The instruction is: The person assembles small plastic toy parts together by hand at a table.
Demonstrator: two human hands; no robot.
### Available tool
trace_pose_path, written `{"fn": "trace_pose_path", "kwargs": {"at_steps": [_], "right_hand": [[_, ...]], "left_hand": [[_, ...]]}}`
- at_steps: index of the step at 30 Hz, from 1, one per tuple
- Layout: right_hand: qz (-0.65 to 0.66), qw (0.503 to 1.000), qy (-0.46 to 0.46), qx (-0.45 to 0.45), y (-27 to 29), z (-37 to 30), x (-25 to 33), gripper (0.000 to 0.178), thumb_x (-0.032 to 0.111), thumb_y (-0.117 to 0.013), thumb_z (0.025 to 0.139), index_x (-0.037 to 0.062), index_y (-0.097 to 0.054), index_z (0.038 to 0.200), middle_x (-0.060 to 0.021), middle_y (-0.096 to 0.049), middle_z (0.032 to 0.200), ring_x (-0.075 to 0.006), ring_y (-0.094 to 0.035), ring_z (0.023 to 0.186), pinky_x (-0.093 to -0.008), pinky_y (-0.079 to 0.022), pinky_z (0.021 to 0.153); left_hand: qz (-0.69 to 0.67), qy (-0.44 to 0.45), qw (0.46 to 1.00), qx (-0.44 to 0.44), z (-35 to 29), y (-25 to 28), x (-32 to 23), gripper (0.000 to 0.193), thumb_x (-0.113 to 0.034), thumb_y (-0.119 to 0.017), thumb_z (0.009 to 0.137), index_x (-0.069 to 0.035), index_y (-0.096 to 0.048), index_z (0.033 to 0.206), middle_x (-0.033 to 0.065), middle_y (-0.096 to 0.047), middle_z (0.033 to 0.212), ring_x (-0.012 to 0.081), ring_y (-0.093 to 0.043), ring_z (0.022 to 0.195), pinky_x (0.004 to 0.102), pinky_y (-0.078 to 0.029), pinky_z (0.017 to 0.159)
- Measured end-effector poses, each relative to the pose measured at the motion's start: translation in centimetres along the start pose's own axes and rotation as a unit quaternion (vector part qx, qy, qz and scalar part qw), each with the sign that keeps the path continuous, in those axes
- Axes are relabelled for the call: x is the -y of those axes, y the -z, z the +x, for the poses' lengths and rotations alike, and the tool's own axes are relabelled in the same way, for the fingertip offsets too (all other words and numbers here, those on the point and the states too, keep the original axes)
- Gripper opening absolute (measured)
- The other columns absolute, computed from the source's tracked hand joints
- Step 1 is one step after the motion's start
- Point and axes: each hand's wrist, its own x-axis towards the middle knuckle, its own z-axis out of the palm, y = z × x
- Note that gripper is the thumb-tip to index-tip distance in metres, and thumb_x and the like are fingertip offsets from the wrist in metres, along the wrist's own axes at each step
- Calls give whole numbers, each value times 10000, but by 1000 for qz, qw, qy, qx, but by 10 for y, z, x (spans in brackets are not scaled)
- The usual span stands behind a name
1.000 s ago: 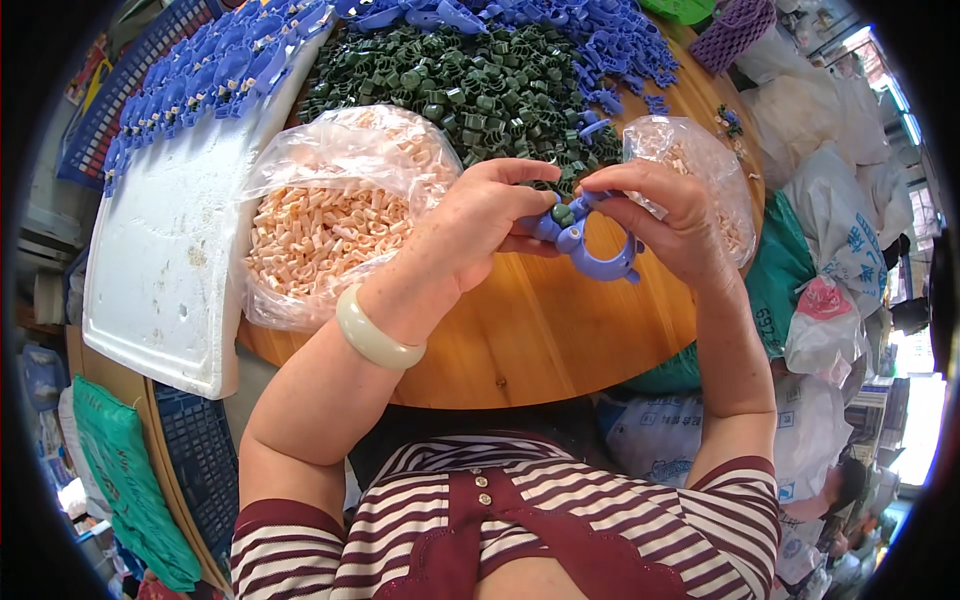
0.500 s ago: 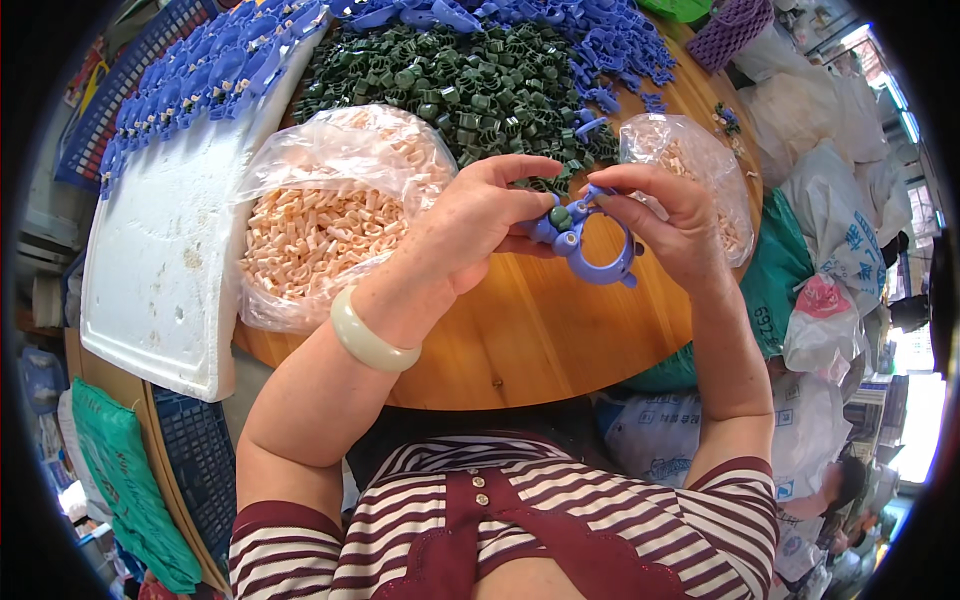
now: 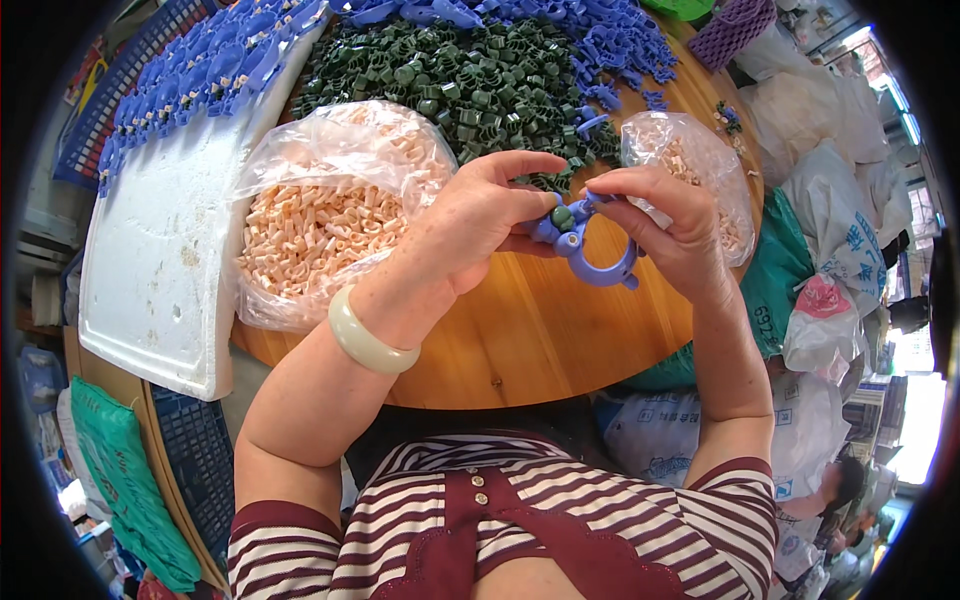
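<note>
Between my hands, above the wooden table, is a blue plastic ring-shaped part (image 3: 597, 272) with a dark green piece (image 3: 562, 217) set in it. My left hand (image 3: 490, 208) grips its left side, thumb and fingers pinched on it. At the top right of the ring, the thumb and forefinger of my right hand (image 3: 668, 222) pinch together on its edge; whether a small piece sits between those fingertips is hidden. A clear bag of small peach-coloured plastic pieces (image 3: 310, 235) lies beside my left forearm. Another bag of such pieces (image 3: 690, 165) is behind my right hand.
Beyond my hands lies a heap of dark green plastic parts (image 3: 450, 90), with blue parts (image 3: 625, 45) behind it. Left of the bag, a white foam board (image 3: 160, 285) carries rows of blue pieces (image 3: 200, 75). A purple mesh basket (image 3: 732, 35) stands far right, near several plastic bags (image 3: 840, 220).
My right fingertips have shifted slightly over the top of the blue ring, and the hand has turned a little. My left hand keeps its hold almost unmoved.
</note>
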Motion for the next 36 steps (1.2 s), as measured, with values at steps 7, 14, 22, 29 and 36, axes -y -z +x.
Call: {"fn": "trace_pose_path", "kwargs": {"at_steps": [7,14,22,29,36], "right_hand": [[-119,990,68,14,2,4,6,215,41,-667,758,92,-667,967,-46,-666,889,-232,-633,845,-322,-473,738],[-187,974,122,32,5,4,7,243,50,-673,721,94,-659,960,-39,-669,900,-212,-636,855,-333,-469,745],[-172,982,76,17,0,-2,10,209,61,-658,767,84,-656,975,-60,-669,903,-231,-634,838,-333,-476,713],[-85,996,-1,38,2,-3,12,204,38,-631,794,61,-647,996,-79,-663,903,-243,-623,800,-344,-474,688],[-97,993,54,27,2,-4,4,201,45,-656,779,77,-653,977,-60,-668,883,-235,-625,781,-343,-471,670]], "left_hand": [[2,12,1000,-11,0,0,0,359,-41,-540,860,-1,-495,1214,120,-653,911,185,-666,793,356,-575,726],[-8,11,1000,-14,3,0,4,360,-32,-539,857,2,-491,1213,125,-652,908,185,-665,788,357,-576,721],[-8,-8,1000,-11,2,-1,5,355,-37,-538,855,-2,-494,1206,118,-649,906,176,-663,766,345,-576,713],[-1,22,999,-24,2,0,4,343,-52,-534,848,-5,-511,1187,112,-648,904,176,-661,751,347,-573,707],[-13,28,1000,-2,2,1,5,352,-55,-535,850,-5,-510,1197,111,-649,894,178,-660,751,344,-573,710]]}}
